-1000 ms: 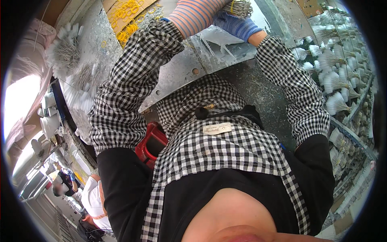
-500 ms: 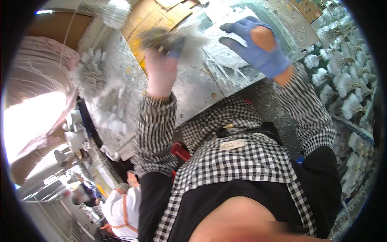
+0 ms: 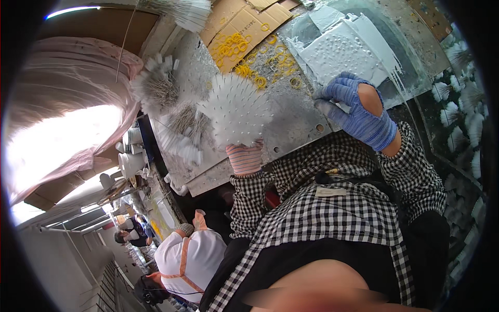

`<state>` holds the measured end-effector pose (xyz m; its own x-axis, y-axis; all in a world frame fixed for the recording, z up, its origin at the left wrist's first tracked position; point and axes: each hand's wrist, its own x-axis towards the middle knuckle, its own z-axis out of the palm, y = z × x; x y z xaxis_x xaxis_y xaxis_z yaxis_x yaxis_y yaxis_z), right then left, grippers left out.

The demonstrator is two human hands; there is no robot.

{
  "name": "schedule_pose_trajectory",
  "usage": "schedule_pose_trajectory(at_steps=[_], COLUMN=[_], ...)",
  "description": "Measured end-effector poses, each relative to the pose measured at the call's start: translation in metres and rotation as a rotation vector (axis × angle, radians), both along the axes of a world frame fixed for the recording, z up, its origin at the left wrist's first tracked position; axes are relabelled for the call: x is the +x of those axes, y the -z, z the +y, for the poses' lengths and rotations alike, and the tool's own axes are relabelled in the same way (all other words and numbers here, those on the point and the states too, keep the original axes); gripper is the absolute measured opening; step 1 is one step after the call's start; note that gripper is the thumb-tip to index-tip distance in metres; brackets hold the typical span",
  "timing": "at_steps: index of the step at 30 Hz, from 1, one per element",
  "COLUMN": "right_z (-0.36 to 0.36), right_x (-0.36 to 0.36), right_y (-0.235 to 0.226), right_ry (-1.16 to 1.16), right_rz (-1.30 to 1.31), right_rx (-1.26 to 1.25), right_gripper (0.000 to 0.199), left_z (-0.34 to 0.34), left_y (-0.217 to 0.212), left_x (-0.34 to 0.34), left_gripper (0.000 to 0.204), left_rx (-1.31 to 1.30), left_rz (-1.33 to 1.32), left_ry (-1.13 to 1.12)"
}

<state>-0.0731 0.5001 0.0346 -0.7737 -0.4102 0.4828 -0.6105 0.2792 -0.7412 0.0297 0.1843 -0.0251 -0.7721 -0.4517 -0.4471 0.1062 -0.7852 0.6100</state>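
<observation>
My left hand [image 3: 244,158], in a pink striped glove, is under a round bundle of white-tipped stems [image 3: 236,110]. Its fingers are mostly hidden behind the bundle, which fans out with the white tips facing up at me. My right hand [image 3: 356,106], in a blue glove with a hole over the back, has its fingers loosely curved and apart, with nothing seen in them. It hovers at the near edge of a slab of white paste [image 3: 340,54], whose surface is dotted with small bumps.
Yellow rubber bands [image 3: 231,46] lie on cardboard [image 3: 262,26] and on the metal tabletop [image 3: 291,119]. More white-tipped bundles [image 3: 163,86] rest on the left of the table. Racks of white tufts [image 3: 457,114] stand at the right. A co-worker in white [image 3: 189,260] is at lower left.
The bundle in my left hand has turned, so its white tips now face me, and it has come nearer. My right hand has drawn back from over the white paste toward its near edge.
</observation>
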Motion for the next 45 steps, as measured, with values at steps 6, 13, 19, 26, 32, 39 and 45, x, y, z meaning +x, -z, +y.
schedule_pose_trajectory(at_steps=[6,13,19,26,32,39,45], right_z=[0.000,0.002,-0.011,-0.026,-0.040,-0.025,-0.004], right_x=[-0.003,-0.004,-0.018,-0.040,-0.039,-0.049,-0.055], right_y=[-0.001,0.005,-0.007,-0.031,-0.029,-0.010,-0.016], right_ry=[-0.036,-0.044,-0.070,-0.365,-0.429,-0.311,-0.248], right_rz=[-0.043,-0.076,-0.213,-0.262,-0.260,-0.285,-0.451], right_rx=[0.030,0.017,-0.057,0.125,0.444,0.394,0.466], right_gripper=[0.013,0.014,0.025,0.032,0.031,0.033,0.042], left_z=[-0.025,0.002,0.009,0.024,0.036,0.069,0.099], left_y=[0.022,-0.011,-0.051,-0.057,-0.067,-0.076,-0.081], left_x=[0.013,0.003,-0.007,-0.048,-0.080,-0.126,-0.146], left_gripper=[0.059,0.058,0.053,0.064,0.063,0.050,0.044], left_rx=[0.007,-0.018,-0.045,-0.174,-0.307,-0.363,-0.489], left_rz=[-0.059,-0.008,0.026,0.207,0.372,0.422,0.463], left_ry=[0.076,0.129,0.364,0.365,0.561,0.622,0.677])
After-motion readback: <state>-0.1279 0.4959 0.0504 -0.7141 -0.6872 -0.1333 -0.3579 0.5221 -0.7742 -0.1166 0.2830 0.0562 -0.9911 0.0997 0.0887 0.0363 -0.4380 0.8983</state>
